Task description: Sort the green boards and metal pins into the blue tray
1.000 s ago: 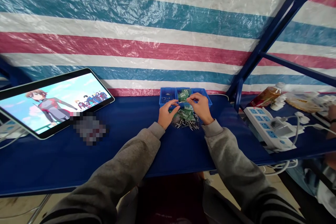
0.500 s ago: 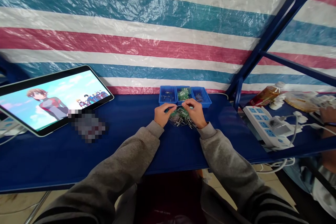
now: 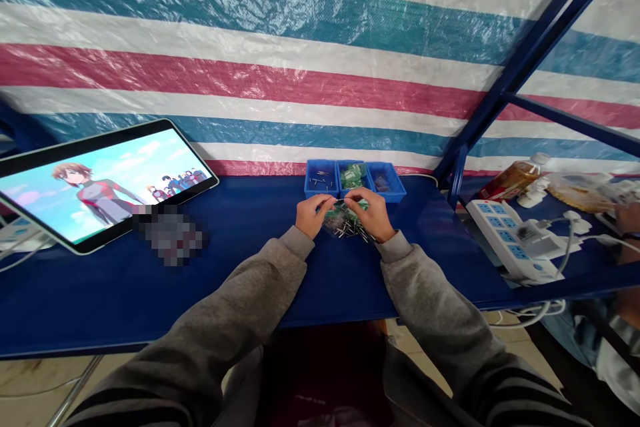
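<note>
My left hand [image 3: 313, 214] and my right hand [image 3: 371, 213] meet fingertip to fingertip above the blue table [image 3: 330, 280]. Both are closed in a pinch around a small thin piece between them, too small to name. Beneath them lies a pile of metal pins [image 3: 353, 230] with clear plastic and green bits, partly covered by my hands. Just behind stand three joined blue bins: the left bin [image 3: 309, 177] has a few pins, the middle one holds green pieces [image 3: 353, 175], and the right bin [image 3: 399, 188] has small dark pieces.
On the left, a tablet [image 3: 100, 180] leans beside a blurred-out item [image 3: 175, 237]. A white power strip [image 3: 515, 240] with plugs and cables lies right, near a bottle [image 3: 515, 177]. Blue metal bars [image 3: 480, 113] rise there, and another person's arm [image 3: 627, 217] shows at the right edge.
The view has shifted slightly. My hands remain pinched together over the pile, with barely any change in their pose. The picture on the tablet has changed a little.
</note>
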